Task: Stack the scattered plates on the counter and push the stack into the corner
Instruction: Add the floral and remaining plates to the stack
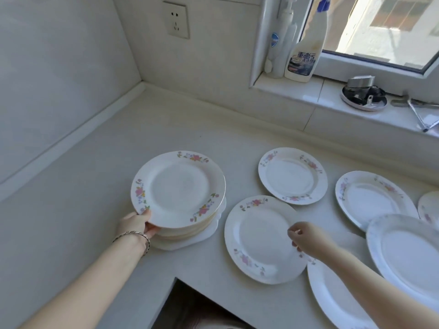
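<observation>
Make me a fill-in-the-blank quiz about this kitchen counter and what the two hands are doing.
1. The left hand grips the top plate of the stack; that plate's rim is painted with ____.
2. The right hand is at the rim of a single plate lying just to the ____ of the stack.
3. The spray bottle stands on the ____.
4. A ____ circles the left wrist.

Missing words: flowers; right; windowsill; bracelet.
</observation>
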The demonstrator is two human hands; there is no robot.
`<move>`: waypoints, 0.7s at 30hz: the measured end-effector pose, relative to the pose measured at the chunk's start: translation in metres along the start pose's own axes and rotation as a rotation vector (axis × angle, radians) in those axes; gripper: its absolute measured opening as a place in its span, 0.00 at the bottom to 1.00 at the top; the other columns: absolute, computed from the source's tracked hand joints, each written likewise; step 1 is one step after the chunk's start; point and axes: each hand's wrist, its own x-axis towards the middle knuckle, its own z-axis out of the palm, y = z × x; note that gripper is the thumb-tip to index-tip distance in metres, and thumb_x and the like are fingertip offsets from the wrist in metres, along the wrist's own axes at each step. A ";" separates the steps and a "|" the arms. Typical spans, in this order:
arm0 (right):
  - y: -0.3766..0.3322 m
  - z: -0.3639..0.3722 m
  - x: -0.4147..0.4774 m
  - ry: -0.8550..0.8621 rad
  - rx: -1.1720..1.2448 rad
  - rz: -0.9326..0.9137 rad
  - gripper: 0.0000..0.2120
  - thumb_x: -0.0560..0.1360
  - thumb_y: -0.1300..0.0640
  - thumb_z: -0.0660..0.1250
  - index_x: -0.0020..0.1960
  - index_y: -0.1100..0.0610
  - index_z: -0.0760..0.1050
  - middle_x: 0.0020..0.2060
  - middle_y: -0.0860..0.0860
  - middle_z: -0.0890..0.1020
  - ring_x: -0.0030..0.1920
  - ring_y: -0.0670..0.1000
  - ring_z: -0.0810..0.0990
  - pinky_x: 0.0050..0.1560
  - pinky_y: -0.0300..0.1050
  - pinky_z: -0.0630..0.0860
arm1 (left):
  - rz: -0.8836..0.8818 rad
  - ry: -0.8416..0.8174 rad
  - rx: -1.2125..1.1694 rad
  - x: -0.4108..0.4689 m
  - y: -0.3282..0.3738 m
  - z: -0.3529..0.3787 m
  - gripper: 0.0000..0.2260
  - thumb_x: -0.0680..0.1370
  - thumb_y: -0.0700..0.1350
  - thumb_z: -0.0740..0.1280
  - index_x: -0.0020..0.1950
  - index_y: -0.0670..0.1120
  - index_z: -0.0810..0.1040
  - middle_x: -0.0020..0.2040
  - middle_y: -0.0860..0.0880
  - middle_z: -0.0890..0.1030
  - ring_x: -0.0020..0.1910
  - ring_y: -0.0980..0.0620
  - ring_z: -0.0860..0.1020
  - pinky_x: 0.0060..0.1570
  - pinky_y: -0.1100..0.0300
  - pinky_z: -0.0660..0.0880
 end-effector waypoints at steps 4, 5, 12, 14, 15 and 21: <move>-0.005 0.002 0.000 -0.007 0.042 -0.013 0.07 0.75 0.56 0.58 0.41 0.49 0.72 0.31 0.47 0.80 0.31 0.52 0.78 0.38 0.44 0.79 | -0.025 0.010 0.002 0.009 -0.003 -0.005 0.05 0.79 0.33 0.59 0.47 0.36 0.74 0.38 0.45 0.74 0.53 0.43 0.72 0.64 0.41 0.69; -0.006 0.002 -0.001 -0.008 0.058 -0.015 0.06 0.76 0.57 0.58 0.42 0.50 0.72 0.30 0.47 0.79 0.31 0.51 0.77 0.34 0.42 0.77 | -0.016 0.012 0.012 0.010 -0.002 -0.006 0.06 0.79 0.32 0.59 0.53 0.35 0.74 0.38 0.45 0.74 0.53 0.43 0.72 0.64 0.41 0.69; -0.009 0.007 -0.003 -0.004 0.058 -0.016 0.06 0.76 0.56 0.58 0.45 0.53 0.74 0.30 0.46 0.78 0.29 0.44 0.74 0.31 0.36 0.71 | 0.027 0.027 0.398 0.026 0.005 -0.017 0.05 0.78 0.36 0.62 0.47 0.34 0.74 0.37 0.40 0.76 0.27 0.44 0.78 0.18 0.65 0.74; -0.010 0.007 -0.003 -0.005 0.037 -0.021 0.07 0.76 0.56 0.57 0.47 0.52 0.74 0.30 0.45 0.78 0.29 0.43 0.74 0.28 0.34 0.69 | 0.091 0.047 0.618 0.029 0.006 -0.019 0.09 0.77 0.39 0.63 0.41 0.35 0.74 0.26 0.42 0.77 0.15 0.52 0.75 0.13 0.69 0.68; -0.011 0.006 -0.003 -0.005 0.022 -0.024 0.07 0.76 0.56 0.57 0.47 0.52 0.74 0.30 0.45 0.77 0.29 0.43 0.74 0.28 0.33 0.68 | 0.125 0.057 0.706 0.030 0.006 -0.020 0.10 0.76 0.41 0.63 0.38 0.36 0.75 0.21 0.45 0.76 0.14 0.52 0.73 0.14 0.69 0.68; -0.012 0.008 -0.002 -0.024 -0.013 -0.037 0.06 0.77 0.55 0.56 0.46 0.51 0.72 0.30 0.45 0.78 0.35 0.42 0.73 0.29 0.34 0.68 | 0.267 0.071 1.078 0.030 0.005 -0.021 0.17 0.73 0.51 0.61 0.28 0.42 0.74 0.24 0.45 0.76 0.27 0.46 0.74 0.32 0.61 0.67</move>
